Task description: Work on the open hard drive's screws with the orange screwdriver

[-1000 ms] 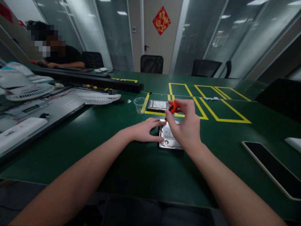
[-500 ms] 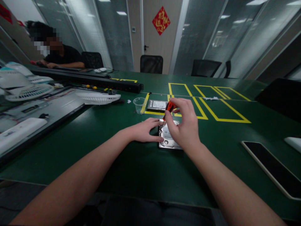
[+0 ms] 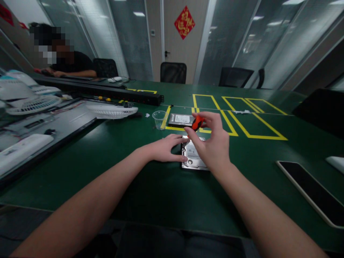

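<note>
A silver hard drive [image 3: 194, 164] lies on the green table in front of me. My left hand [image 3: 169, 148] is at its left side, thumb and fingers spread apart, their tips resting on the drive's upper left part. Between the thumb and fingers of my right hand [image 3: 215, 139] is a red and black screwdriver [image 3: 197, 123]. It tilts, with its lower end toward the drive's upper left corner. Where its tip meets the drive is hard to make out. My right hand covers the drive's right part.
Beyond the hands are a second hard drive [image 3: 180, 120] and a clear plastic cup [image 3: 159, 121]. Yellow tape [image 3: 264, 137] marks rectangles. A phone [image 3: 311, 193] lies at right. Fan parts [image 3: 113, 111] and a long black bar [image 3: 107, 89] fill the left, where a person [image 3: 77, 64] sits.
The screwdriver leans more to the right, and my right hand's fingers have shifted around its handle. My left hand and the hard drive stay in place.
</note>
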`<state>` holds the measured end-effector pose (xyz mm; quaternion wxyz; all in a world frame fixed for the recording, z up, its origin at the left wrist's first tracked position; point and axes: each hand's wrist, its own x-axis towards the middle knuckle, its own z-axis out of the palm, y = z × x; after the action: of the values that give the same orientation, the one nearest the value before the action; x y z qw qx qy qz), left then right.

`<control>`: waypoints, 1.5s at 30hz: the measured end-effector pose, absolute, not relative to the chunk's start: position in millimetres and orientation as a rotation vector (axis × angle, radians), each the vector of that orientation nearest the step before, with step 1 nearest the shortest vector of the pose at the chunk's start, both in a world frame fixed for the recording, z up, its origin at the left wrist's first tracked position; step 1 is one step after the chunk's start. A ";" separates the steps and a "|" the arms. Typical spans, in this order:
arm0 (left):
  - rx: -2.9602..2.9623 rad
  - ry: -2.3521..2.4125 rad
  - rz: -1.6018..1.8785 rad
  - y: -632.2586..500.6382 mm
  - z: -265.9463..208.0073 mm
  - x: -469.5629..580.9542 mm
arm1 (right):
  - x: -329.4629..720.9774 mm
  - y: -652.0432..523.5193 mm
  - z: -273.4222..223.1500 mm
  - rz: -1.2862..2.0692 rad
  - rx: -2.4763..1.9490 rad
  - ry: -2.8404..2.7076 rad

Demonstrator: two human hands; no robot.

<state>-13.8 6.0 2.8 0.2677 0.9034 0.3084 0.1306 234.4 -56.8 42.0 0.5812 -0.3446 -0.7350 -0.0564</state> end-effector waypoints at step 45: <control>2.425 0.862 0.328 5.1 5.6 -15.0 | 231.2 -56.9 39.8 -0.081 -0.798 -1.695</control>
<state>-15.0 5.1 5.6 0.2702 0.8999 0.3198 0.1219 231.2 -56.9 39.8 0.5917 -0.3429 -0.7287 -0.0348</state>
